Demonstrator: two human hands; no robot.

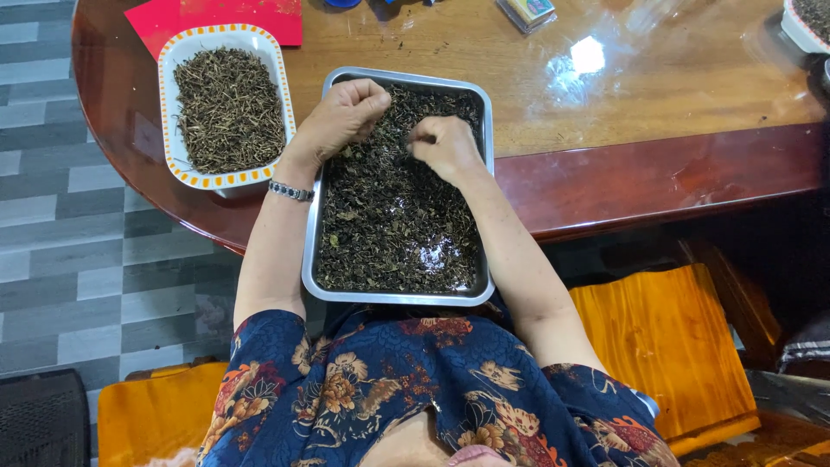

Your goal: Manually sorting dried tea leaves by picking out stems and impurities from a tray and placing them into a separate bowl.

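Note:
A rectangular metal tray full of dark dried leaves rests half on the wooden table's edge and half over my lap. My left hand, with a bracelet at the wrist, is closed loosely over the tray's upper left part, fingers curled with leaves under them. My right hand is down in the leaves at the tray's upper middle, its fingertips pinching some of them. To the left stands a white dish with an orange patterned rim, holding a heap of thin dried stems.
The glossy brown table curves away at the left. A red paper sheet lies behind the dish, a small box at the top, another white dish at the top right. Orange wooden seats flank my lap; grey floor tiles left.

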